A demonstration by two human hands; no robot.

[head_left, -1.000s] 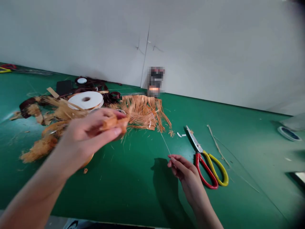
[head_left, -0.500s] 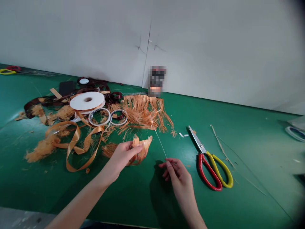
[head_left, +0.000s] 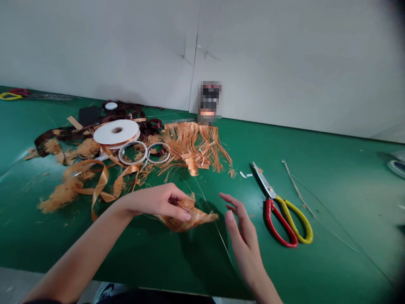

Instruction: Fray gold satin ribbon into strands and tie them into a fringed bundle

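My left hand (head_left: 166,202) is closed round a frayed orange ribbon piece (head_left: 199,217), low over the green table. The piece's tip points right. My right hand (head_left: 242,232) is open just right of it, fingers apart and nothing between them. Between the two hands a thin pale wire (head_left: 224,241) runs down and to the right; I cannot tell whether it is fixed to the ribbon. Beyond my hands lies a pile of fringed orange ribbon strips (head_left: 215,143). Scissors (head_left: 270,193) with one red and one yellow handle lie to the right of my right hand.
On the left are a white spool (head_left: 106,133), two rings, loose orange ribbon (head_left: 101,183), frayed fluff (head_left: 58,198) and dark brown ribbon (head_left: 47,136). Other scissors (head_left: 11,96) lie far left. A pale wall (head_left: 284,71) closes off the back. A bent wire (head_left: 292,182) lies right.
My left hand has brought the ribbon piece nearer and turned its tip to the right. My right hand has let go of the thin wire and spread its fingers. Another short ribbon piece shows on the pile.
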